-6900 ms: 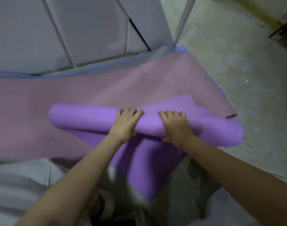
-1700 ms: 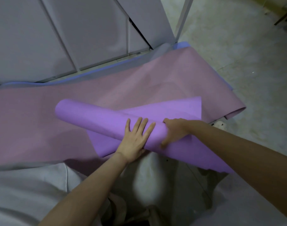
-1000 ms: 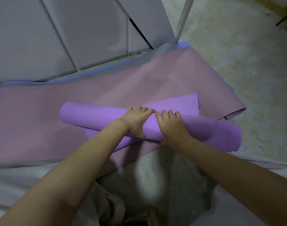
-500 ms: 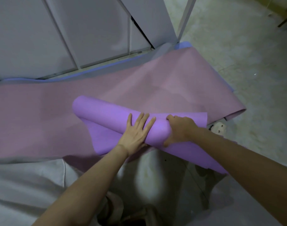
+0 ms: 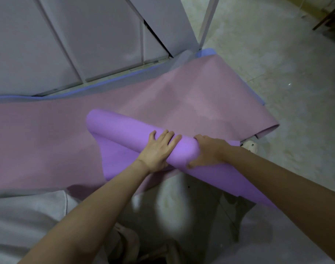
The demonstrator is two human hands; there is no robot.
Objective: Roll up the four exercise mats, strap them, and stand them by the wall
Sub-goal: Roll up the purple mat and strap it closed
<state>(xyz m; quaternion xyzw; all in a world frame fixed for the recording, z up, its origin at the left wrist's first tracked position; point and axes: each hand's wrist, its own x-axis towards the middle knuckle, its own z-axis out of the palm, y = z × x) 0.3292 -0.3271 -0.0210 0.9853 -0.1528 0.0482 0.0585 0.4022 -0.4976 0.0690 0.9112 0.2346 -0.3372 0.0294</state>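
Pink mat (image 5: 201,100) lies flat on the floor (image 5: 277,54). Purple mat (image 5: 121,128) rests on it, partly rolled, its loose tail toward the person. Left grip (image 5: 159,149): fingers straight, pressing the roll's top. Right grip (image 5: 206,151): clamped around the roll just beside the left, thumb underneath.

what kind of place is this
Probably a plain indoor room, perhaps at home: bare pale floor, grey panelled doors, and a pink mat spread out under a half-rolled purple mat.
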